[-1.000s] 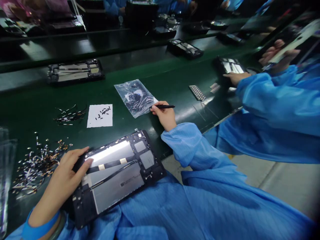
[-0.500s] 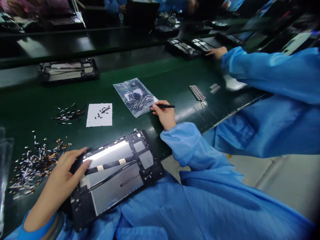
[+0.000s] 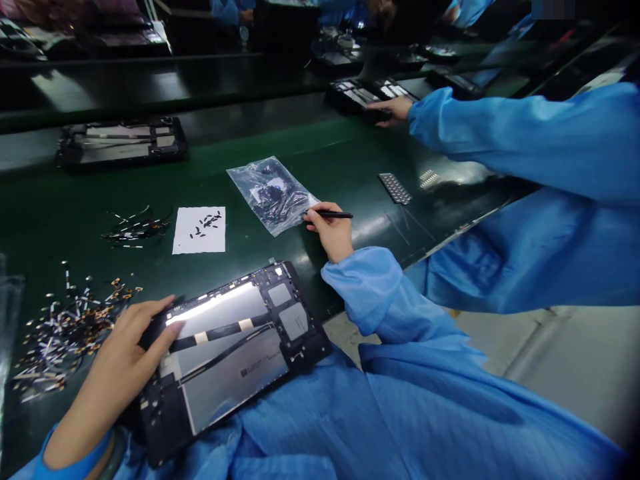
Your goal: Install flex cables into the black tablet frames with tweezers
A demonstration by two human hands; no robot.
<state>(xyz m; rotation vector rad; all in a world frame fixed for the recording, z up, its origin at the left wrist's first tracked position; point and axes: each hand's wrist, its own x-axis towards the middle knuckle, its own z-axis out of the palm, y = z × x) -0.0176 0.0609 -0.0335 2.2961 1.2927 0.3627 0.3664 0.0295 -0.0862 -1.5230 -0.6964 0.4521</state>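
My left hand (image 3: 131, 353) grips the left end of an opened tablet (image 3: 237, 347), thumb on its top face and the other fingers along the far edge. The tablet lies tilted across my lap, its inner panels and ribbon cables exposed. In my right hand (image 3: 332, 231) is a slim black pen-like tool (image 3: 336, 214), pinched between the fingers. Its working tip is hard to make out near the lower right corner of a clear plastic bag (image 3: 274, 195) of small dark parts. Left of the bag lies a white paper sheet (image 3: 199, 241) with several small black pieces.
Loose flex cables (image 3: 75, 327) are heaped at the left, with a bundle of black cables (image 3: 136, 228) beyond. An opened tablet (image 3: 123, 141) sits at the back left. A co-worker's hand (image 3: 397, 110) is by more tablets (image 3: 353, 93). Sheets of small parts (image 3: 395, 188) lie right.
The co-worker's hand has moved left onto the tablets at the back. Those tablets and the one at the back left have shifted slightly left. My hands have barely moved.
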